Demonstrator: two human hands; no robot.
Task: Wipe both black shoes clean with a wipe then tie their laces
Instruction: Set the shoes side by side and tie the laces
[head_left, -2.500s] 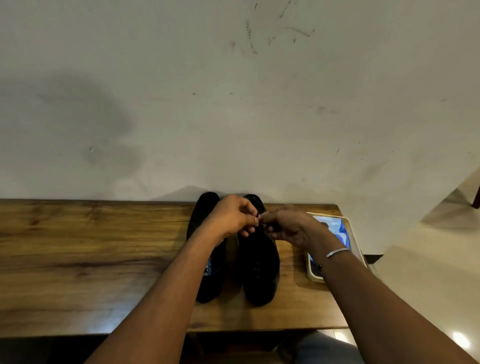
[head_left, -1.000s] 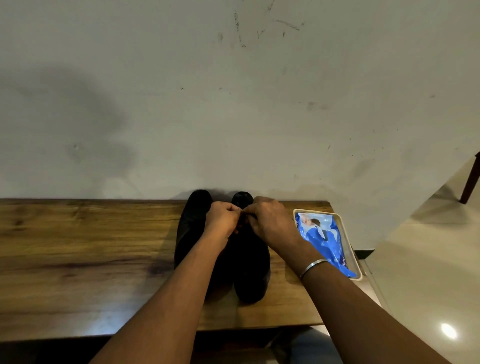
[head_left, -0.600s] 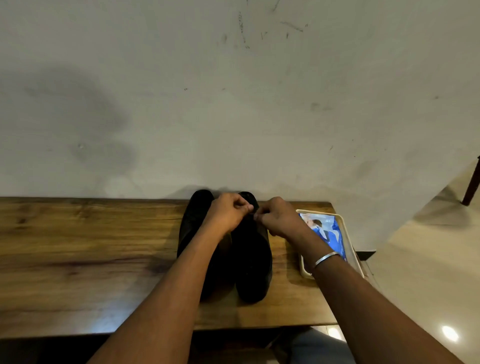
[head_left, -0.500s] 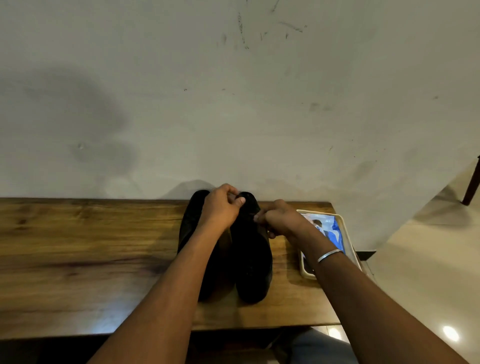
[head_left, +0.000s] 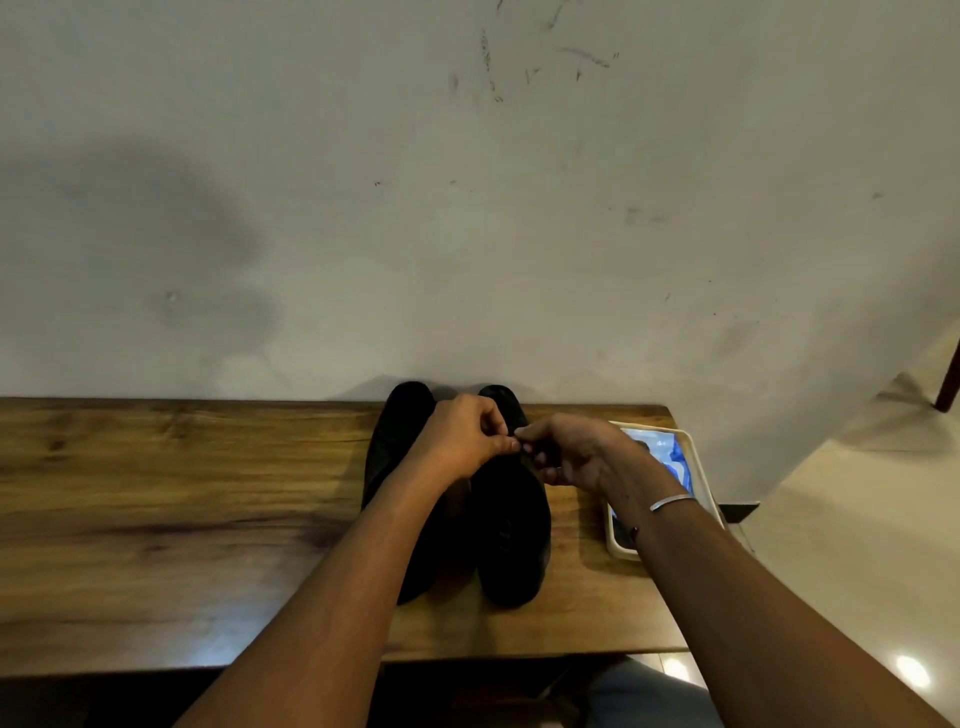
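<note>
Two black shoes stand side by side on the wooden table (head_left: 156, 519), toes toward the wall. The left shoe (head_left: 397, 441) is partly covered by my left forearm. Over the laces of the right shoe (head_left: 511, 530) my left hand (head_left: 462, 441) and my right hand (head_left: 569, 449) meet, fingertips pinched together on a black lace. The lace itself is barely visible between the fingers. A blue wipe packet (head_left: 670, 457) lies in a cream tray (head_left: 698, 467) to the right of the shoes.
A pale, scuffed wall rises directly behind the table. The table's right edge ends just past the tray, with light floor beyond. A dark chair leg (head_left: 948, 384) shows at the far right.
My left hand has dropped from above the shoe's toe back down to meet my right hand at the laces. Both hands keep working the right shoe's lace; the shoes have not moved.
</note>
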